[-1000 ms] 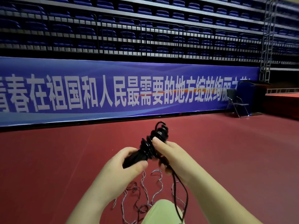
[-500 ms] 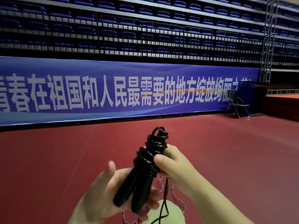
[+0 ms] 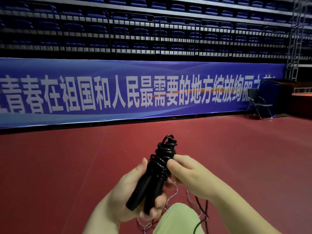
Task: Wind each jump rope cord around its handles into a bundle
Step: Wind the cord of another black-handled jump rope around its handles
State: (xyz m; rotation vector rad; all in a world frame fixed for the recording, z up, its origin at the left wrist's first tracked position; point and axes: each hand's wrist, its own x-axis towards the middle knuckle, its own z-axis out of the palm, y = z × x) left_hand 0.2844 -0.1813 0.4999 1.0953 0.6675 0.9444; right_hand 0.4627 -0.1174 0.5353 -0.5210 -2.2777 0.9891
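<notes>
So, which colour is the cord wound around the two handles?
Glossy black, like the handles; the wound jump rope cord shows best in the head view.

Both hands (image 3: 190, 176) hold black cord-wound handles (image 3: 148, 186) above red floor (image 3: 67, 166).

Two black handles (image 3: 145, 188), one black cord (image 3: 164, 156) wound above the fingers (image 3: 159, 202), two hands, one folding chair (image 3: 258, 103).

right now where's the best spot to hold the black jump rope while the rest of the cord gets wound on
Hold the two bare handles at their lower half, coming from below and the left, as the left hand does. They lie side by side, tilted up and away, smooth and free of coils. The wound cord covers the upper half, where the right hand pinches it, so that end should stay open for more turns.
</notes>
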